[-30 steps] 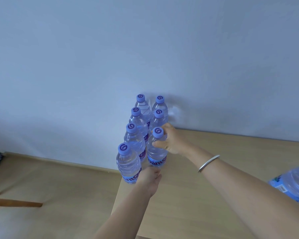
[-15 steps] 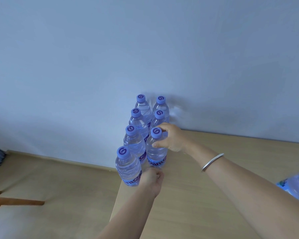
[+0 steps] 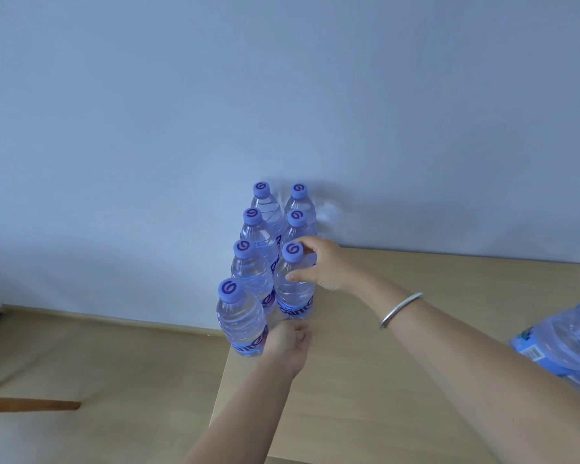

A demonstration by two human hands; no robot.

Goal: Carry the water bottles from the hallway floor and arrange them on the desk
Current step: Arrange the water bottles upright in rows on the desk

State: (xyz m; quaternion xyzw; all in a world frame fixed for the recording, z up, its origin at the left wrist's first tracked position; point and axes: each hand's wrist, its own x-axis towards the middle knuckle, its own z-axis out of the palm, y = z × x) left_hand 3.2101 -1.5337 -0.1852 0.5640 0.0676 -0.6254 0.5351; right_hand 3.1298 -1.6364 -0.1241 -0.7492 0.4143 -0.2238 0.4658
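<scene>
Nearest, left hand (image 3: 287, 338) at the desk (image 3: 399, 380) left edge, fingers curled against the base of front-left bottle (image 3: 241, 321), grip unclear; right hand (image 3: 318, 264) clamped round the shoulder of front-right bottle (image 3: 293, 283). Seven water bottles (image 3: 260, 229) upright in two rows running to the back-left corner; a wrapped pack (image 3: 563, 339) at the right edge looks unplaced, so roughly partway; labels read "ante"-like, partly hidden; caps carry a swirl logo.
</scene>
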